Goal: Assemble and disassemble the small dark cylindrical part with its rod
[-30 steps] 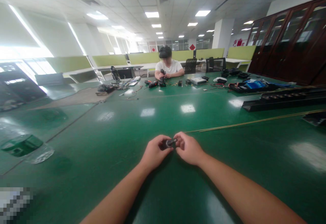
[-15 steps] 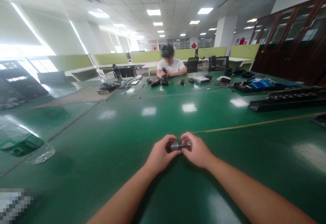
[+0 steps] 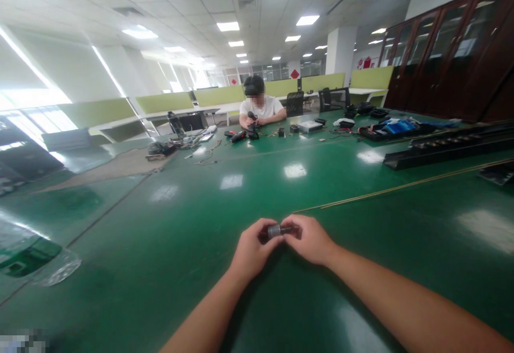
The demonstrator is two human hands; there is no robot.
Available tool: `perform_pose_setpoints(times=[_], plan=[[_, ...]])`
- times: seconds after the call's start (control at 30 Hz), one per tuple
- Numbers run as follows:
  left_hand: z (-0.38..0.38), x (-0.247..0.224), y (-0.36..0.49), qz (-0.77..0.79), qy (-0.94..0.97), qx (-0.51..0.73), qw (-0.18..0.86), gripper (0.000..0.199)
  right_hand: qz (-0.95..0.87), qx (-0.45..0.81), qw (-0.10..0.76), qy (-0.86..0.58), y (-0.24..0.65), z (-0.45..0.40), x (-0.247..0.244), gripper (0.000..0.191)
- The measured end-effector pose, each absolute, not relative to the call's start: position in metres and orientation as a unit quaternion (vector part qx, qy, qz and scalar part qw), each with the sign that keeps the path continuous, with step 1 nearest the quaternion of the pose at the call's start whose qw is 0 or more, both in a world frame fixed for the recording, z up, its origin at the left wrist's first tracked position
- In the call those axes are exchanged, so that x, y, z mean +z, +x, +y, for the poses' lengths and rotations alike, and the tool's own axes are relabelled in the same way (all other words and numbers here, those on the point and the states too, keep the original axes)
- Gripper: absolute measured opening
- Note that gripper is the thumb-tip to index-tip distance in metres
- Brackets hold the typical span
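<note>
A small grey and black cylindrical part [image 3: 274, 231] lies level between my two hands, above the green table [image 3: 193, 235]. Around its thicker left end, my left hand [image 3: 254, 247] is closed, thumb below and fingers above. Thumb and fingers of my right hand [image 3: 312, 239] pinch the thin dark shaft at its right end. The fingertips of both hands nearly meet. Part of each end is hidden by the fingers.
A clear bottle [image 3: 32, 254] with a green label lies at the left. Thin brass rods [image 3: 373, 193] and black rails [image 3: 437, 147] are at the right. Across the table a person [image 3: 261, 107] handles a dark tool, with cables and small parts around.
The view has tilted and shifted slightly, so the far objects sit further left. Both hands keep hold of the cylindrical part, and its thin tip shows less between my right fingers.
</note>
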State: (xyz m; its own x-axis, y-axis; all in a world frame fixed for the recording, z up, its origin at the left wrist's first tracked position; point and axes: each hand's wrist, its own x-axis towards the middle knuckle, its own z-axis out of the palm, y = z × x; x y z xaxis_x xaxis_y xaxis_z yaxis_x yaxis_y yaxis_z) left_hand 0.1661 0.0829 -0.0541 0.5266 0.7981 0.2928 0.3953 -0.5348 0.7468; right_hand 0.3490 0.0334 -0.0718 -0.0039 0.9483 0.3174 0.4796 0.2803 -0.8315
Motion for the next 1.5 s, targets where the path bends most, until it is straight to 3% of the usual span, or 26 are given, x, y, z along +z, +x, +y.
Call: perform_pose_setpoints(times=[0.73, 1.5], plan=[[0.079, -0.053, 0.166, 0.38, 0.793, 0.318, 0.355, 0.026, -0.612, 0.327, 0.458, -0.555, 0.353, 0.032, -0.071, 0.011], [0.077, -0.049, 0.165, 0.421, 0.757, 0.326, 0.379, 0.028, -0.601, 0.334, 0.465, -0.557, 0.352, 0.026, -0.069, 0.015]])
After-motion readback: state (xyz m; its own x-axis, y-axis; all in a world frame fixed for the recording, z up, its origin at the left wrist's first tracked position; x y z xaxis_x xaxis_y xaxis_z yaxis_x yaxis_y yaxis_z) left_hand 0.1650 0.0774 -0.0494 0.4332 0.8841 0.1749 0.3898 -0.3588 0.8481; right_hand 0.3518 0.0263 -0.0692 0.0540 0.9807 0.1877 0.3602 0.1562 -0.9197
